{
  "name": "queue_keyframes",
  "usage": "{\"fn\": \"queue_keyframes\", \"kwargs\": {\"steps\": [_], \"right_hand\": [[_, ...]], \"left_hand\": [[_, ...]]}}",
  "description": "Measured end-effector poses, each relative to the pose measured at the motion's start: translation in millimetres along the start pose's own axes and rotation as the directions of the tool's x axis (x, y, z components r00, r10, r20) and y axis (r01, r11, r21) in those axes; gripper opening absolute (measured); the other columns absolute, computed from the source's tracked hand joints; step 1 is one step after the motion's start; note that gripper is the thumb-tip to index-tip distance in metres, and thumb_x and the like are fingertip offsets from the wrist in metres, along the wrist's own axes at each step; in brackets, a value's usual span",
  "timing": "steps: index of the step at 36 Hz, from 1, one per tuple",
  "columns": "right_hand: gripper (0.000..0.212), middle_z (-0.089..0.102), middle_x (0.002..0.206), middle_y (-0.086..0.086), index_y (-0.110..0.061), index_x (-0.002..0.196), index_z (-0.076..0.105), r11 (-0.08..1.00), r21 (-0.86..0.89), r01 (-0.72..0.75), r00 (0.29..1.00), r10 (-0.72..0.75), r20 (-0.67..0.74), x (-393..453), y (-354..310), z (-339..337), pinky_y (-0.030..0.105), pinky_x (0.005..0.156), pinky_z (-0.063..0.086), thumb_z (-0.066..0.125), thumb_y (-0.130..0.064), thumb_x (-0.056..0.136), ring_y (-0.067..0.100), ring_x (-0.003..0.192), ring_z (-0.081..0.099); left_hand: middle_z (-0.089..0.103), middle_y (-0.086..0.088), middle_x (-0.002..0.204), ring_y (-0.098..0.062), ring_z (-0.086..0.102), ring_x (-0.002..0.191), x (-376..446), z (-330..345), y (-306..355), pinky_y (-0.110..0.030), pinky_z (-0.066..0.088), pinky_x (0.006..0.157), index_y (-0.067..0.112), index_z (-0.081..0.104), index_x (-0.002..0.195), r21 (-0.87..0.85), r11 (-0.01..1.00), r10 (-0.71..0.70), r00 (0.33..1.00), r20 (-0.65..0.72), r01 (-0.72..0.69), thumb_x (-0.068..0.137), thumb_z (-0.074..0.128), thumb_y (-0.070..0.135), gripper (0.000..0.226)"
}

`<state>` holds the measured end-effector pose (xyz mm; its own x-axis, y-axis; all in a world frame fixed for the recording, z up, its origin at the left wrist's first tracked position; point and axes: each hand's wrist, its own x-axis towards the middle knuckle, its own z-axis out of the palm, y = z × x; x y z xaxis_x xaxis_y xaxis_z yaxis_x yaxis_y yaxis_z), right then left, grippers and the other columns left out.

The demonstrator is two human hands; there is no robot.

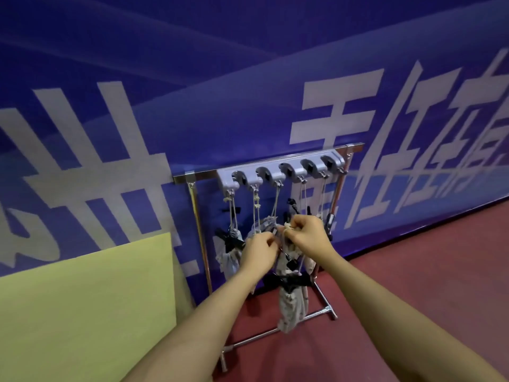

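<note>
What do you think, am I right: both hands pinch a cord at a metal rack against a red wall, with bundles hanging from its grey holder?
Not quite. The head view shows the wall behind the rack is blue, not red; the floor is red. Otherwise yes: left hand and right hand pinch the cord, and bundles hang from the grey holder.

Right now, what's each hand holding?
Left hand: fingers curled, gripping the cord by the cloth bag.
Right hand: pinching the cord higher up.
</note>
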<state>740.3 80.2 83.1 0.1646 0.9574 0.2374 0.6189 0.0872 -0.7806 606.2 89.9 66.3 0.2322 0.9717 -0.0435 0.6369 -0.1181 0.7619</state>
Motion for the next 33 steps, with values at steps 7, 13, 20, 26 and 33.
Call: {"fn": "queue_keyframes", "kwargs": {"steps": [7, 13, 20, 26, 33], "right_hand": [[0.052, 0.024, 0.05, -0.002, -0.018, 0.053, 0.025, 0.999, -0.033, -0.04, 0.999, 0.039, -0.01, 18, 41, -25, 0.028, 0.049, 0.028, 0.068, -0.01, 0.08, 0.009, 0.049, 0.027], [0.048, 0.026, 0.051, 0.004, -0.012, 0.055, 0.028, 0.999, -0.005, -0.049, 0.999, 0.049, 0.01, 45, 73, -51, 0.015, 0.042, 0.026, 0.067, -0.01, 0.083, 0.004, 0.04, 0.037], [0.046, 0.027, 0.046, -0.005, -0.019, 0.049, 0.026, 0.995, -0.1, -0.013, 0.993, 0.025, 0.116, 80, 123, -92, 0.03, 0.052, 0.023, 0.062, -0.007, 0.074, 0.012, 0.048, 0.025], [0.04, 0.032, 0.047, -0.003, -0.017, 0.049, 0.031, 0.992, -0.12, 0.044, 0.963, -0.01, 0.268, 105, 162, -135, 0.03, 0.052, 0.024, 0.063, -0.008, 0.072, 0.016, 0.052, 0.028], [0.031, 0.035, 0.048, 0.001, -0.016, 0.05, 0.034, 0.993, -0.108, 0.057, 0.942, -0.018, 0.335, 136, 204, -179, 0.032, 0.053, 0.027, 0.059, -0.017, 0.069, 0.018, 0.052, 0.03]], "left_hand": [[0.069, -0.008, 0.09, -0.023, 0.063, 0.087, 34, 33, 21, -0.029, 0.051, 0.074, 0.009, 0.066, 0.097, -0.012, 0.998, 0.064, 0.968, 0.242, -0.063, 0.08, 0.054, 0.003, 0.022], [0.056, -0.002, 0.068, -0.01, 0.049, 0.061, 60, 67, 42, -0.019, 0.035, 0.052, 0.013, 0.063, 0.078, -0.092, 0.996, 0.03, 0.971, 0.239, -0.008, 0.085, 0.056, 0.005, 0.012], [0.044, 0.005, 0.054, -0.008, 0.039, 0.051, 96, 120, 81, -0.018, 0.033, 0.049, 0.02, 0.047, 0.061, -0.24, 0.968, -0.077, 0.997, 0.018, 0.079, 0.088, 0.058, 0.01, 0.031], [0.06, -0.004, 0.067, -0.018, 0.054, 0.066, 114, 161, 107, -0.03, 0.044, 0.067, 0.023, 0.056, 0.062, -0.312, 0.941, -0.17, 0.981, -0.094, 0.133, 0.085, 0.063, 0.01, 0.027], [0.061, -0.001, 0.06, -0.018, 0.058, 0.064, 134, 196, 146, -0.028, 0.047, 0.065, 0.022, 0.057, 0.059, -0.317, 0.938, -0.183, 0.976, -0.114, 0.139, 0.084, 0.062, 0.01, 0.028]]}}
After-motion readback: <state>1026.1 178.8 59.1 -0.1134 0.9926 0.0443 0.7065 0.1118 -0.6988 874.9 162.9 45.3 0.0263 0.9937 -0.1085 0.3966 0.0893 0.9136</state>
